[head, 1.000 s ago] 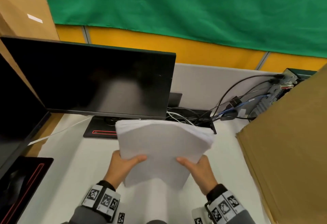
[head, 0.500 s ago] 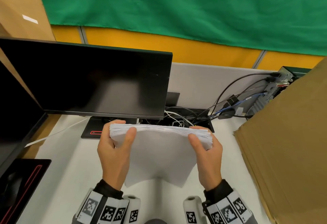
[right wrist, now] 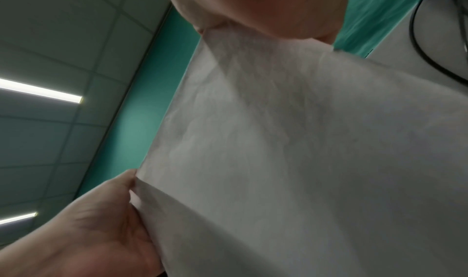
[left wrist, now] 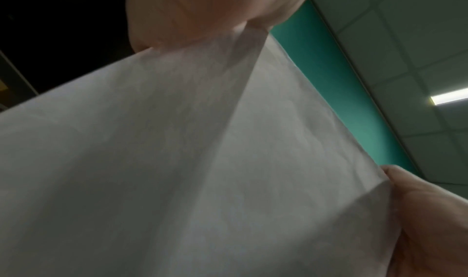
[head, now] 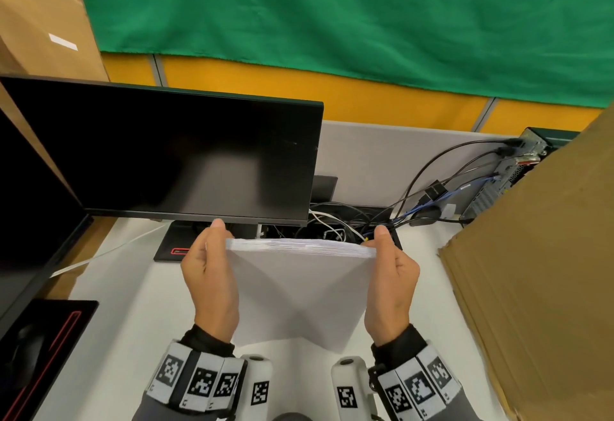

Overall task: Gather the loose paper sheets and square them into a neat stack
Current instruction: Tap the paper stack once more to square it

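A thick stack of white paper sheets [head: 299,291] stands upright over the white desk [head: 133,314], its top edge nearly level with a few sheets slightly off. My left hand [head: 209,274] grips its left side and my right hand [head: 392,277] grips its right side, thumbs pointing up by the top corners. The fingers behind the stack are hidden. In the left wrist view the paper sheets [left wrist: 202,161] fill the frame, with the right hand [left wrist: 430,221] at one corner. The right wrist view shows the paper sheets [right wrist: 303,161] with the left hand [right wrist: 88,231] on their edge.
A black monitor [head: 166,155] stands just behind the stack, its base [head: 172,244] near my left thumb. A second screen [head: 30,204] and a black mat [head: 50,337] lie at the left. Tangled cables [head: 415,208] sit behind; a large cardboard sheet [head: 538,287] walls the right.
Both hands have slid from the stack's lower edge up to its sides near the top. The stack has gone from fanned and tilted to upright with a more even top edge.
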`<state>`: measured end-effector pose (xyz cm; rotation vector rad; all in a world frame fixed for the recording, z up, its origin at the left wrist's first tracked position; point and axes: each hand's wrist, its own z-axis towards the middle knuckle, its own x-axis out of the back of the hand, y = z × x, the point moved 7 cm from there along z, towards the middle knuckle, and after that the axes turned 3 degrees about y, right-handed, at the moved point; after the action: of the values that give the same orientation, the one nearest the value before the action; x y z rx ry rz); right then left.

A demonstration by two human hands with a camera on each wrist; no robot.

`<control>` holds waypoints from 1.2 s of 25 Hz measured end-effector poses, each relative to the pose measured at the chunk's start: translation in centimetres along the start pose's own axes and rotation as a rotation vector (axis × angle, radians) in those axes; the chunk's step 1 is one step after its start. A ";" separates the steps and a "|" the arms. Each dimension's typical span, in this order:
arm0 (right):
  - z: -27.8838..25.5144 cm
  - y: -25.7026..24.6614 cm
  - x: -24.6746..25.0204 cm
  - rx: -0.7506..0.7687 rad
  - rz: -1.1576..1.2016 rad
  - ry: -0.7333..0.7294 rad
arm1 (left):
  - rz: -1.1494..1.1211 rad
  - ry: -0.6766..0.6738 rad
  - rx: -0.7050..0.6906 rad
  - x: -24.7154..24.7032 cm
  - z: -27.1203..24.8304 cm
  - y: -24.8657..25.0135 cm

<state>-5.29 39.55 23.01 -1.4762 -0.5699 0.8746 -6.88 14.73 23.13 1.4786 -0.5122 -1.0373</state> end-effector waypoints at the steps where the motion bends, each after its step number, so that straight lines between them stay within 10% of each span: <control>1: 0.2 0.0 0.1 -0.014 0.008 0.025 | 0.002 -0.005 0.000 -0.1 -0.1 0.1; 9: 0.6 -0.3 0.4 -0.010 -0.049 0.077 | -0.020 -0.080 -0.067 -0.4 0.2 0.8; 15: 0.9 -0.4 0.2 0.006 -0.029 0.085 | 0.090 -0.418 0.038 1.4 0.6 -5.7; 23: 1.4 1.3 0.5 0.091 0.052 -0.148 | 0.264 -0.375 0.219 3.0 0.0 -11.8; 30: 0.0 9.7 3.0 -0.023 -0.336 -0.321 | 0.355 -0.295 0.185 3.1 0.0 -11.0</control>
<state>-4.99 40.83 12.90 -1.2192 -1.0364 0.8427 -8.07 14.47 11.79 1.3340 -1.0651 -0.9442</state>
